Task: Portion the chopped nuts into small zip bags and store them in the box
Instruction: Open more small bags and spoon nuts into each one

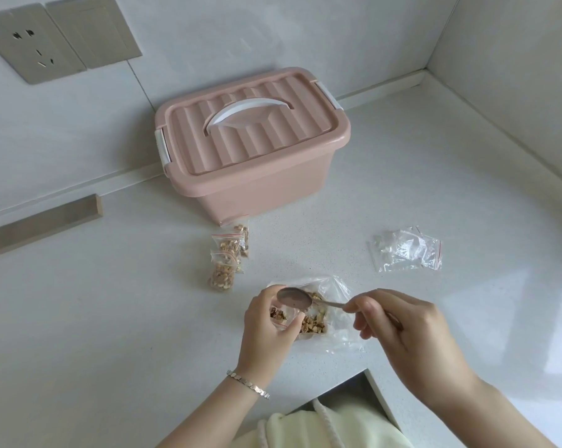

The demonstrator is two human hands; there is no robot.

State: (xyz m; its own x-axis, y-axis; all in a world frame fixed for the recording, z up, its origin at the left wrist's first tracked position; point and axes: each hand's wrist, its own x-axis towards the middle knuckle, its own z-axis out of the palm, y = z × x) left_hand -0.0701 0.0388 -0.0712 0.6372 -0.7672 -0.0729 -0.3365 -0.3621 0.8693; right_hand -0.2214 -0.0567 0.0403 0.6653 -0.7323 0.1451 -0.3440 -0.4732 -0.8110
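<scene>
Zip bag (280, 315) held in curled left hand (266, 328); right hand (402, 328) grips spoon (294, 299), apparently just above it.

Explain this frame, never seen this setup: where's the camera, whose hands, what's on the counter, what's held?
No robot here: one wide-angle camera worn on a person's head, looking down at their two bare hands. The left hand grips a small zip bag holding some nuts; the right hand pinches a spoon by its handle, bowl at that bag's mouth. Under them lies a bigger clear bag of chopped nuts. On the white counter: a few filled bags in front of the pink box, whose lid is on, and empty zip bags to the right.
</scene>
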